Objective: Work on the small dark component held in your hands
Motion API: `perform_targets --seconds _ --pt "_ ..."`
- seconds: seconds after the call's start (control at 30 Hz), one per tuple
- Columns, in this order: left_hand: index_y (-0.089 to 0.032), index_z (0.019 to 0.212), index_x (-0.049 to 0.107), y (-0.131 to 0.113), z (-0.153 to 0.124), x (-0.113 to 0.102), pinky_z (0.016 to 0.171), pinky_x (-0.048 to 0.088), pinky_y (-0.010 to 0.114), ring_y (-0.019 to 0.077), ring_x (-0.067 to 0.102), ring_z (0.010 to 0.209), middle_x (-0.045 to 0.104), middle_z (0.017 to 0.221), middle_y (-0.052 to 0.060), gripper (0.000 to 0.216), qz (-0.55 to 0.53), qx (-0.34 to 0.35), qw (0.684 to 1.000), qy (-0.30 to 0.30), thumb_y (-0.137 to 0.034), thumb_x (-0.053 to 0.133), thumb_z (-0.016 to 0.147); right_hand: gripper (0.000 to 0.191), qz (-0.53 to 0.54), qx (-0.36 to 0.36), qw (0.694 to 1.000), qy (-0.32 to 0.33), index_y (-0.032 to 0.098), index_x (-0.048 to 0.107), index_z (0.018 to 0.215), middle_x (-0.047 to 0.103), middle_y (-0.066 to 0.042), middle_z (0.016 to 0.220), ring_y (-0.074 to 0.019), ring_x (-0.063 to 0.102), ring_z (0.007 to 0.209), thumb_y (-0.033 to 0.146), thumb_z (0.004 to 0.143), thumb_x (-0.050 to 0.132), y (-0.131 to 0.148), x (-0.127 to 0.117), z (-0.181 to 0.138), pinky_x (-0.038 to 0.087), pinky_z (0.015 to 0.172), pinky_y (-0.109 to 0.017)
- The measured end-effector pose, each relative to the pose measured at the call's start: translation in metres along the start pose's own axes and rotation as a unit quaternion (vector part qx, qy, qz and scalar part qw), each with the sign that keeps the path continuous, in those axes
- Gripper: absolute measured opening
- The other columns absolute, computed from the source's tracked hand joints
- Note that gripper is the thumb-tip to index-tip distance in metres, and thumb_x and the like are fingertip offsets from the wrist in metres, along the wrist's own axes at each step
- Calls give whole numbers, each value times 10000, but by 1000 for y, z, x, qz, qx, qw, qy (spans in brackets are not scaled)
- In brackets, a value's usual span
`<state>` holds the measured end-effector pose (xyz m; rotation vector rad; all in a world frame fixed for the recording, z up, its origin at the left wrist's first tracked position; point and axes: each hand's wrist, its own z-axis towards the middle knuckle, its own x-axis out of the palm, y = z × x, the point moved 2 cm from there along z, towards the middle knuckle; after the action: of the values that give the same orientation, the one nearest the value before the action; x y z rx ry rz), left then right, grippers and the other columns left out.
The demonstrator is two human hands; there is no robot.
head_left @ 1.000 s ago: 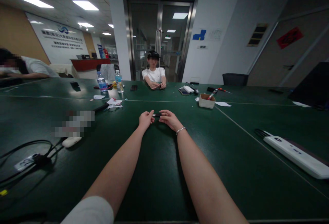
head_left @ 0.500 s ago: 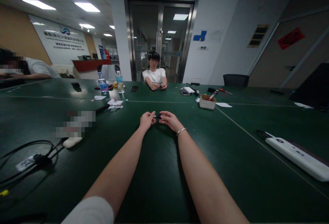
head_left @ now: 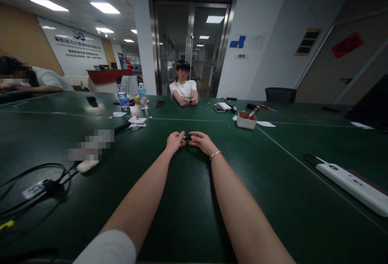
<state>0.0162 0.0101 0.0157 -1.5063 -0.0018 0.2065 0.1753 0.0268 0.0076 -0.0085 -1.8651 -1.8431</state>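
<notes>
My left hand [head_left: 175, 143] and my right hand [head_left: 202, 143] face each other above the middle of the green table. Between them is a small, dark, stick-like object [head_left: 187, 137] with a lighter end on the left side. The left thumb and fingers pinch that lighter end. Fingertips of the right hand close on the dark end. Its exact kind is too small to make out, and the fingers cover part of it. A silver bracelet [head_left: 216, 154] circles my right wrist.
Across the green table [head_left: 182, 199] sits a person [head_left: 183, 88], hands together. Two water bottles [head_left: 142, 96] stand back left. A small box [head_left: 246, 121] holds a tube-like item. Cables [head_left: 51, 187] lie left, a white power strip [head_left: 351, 183] right. Another person [head_left: 45, 79] leans far left.
The whole view has shifted slightly to the right. Both hands keep nearly the same pose around the small dark object.
</notes>
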Motion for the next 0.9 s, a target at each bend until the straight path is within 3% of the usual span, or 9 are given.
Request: perform_targets --seconds 0.33,0.63,0.73,0.8,0.9 --pt "-154 681 511 2 2 1 441 398 187 94 555 422 592 491 6 294 -14 12 1000 9 -394 587 831 211 -6 4 1000 -6 134 672 918 676 -27 735 -123 677 621 95 717 723 0 0 1 584 674 -265" --pt "-160 796 564 11 8 2 582 484 232 111 602 611 615 672 5 122 -67 67 995 25 -252 641 773 167 -4 5 1000 -30 126 643 889 670 -20 692 -114 660 570 94 737 703 0 2 1 589 640 -268" --pt "-161 868 596 12 8 2 652 504 248 119 619 696 640 787 30 175 -85 77 993 36 -198 679 719 175 -7 -1 999 -37 136 635 908 664 -13 687 -110 653 540 98 748 692 -1 2 2 582 603 -254" --pt "-160 911 600 11 9 2 661 506 248 122 631 719 650 849 49 219 -105 64 992 35 -202 685 714 174 -9 -5 999 -40 141 633 929 653 -5 659 -112 652 528 93 766 668 -1 2 2 579 589 -250" --pt "-146 899 591 11 9 1 558 480 235 119 619 608 645 807 61 191 -103 18 994 19 -290 630 779 150 -12 -5 999 -44 142 637 923 644 0 638 -113 653 521 85 785 639 0 2 2 584 602 -259"
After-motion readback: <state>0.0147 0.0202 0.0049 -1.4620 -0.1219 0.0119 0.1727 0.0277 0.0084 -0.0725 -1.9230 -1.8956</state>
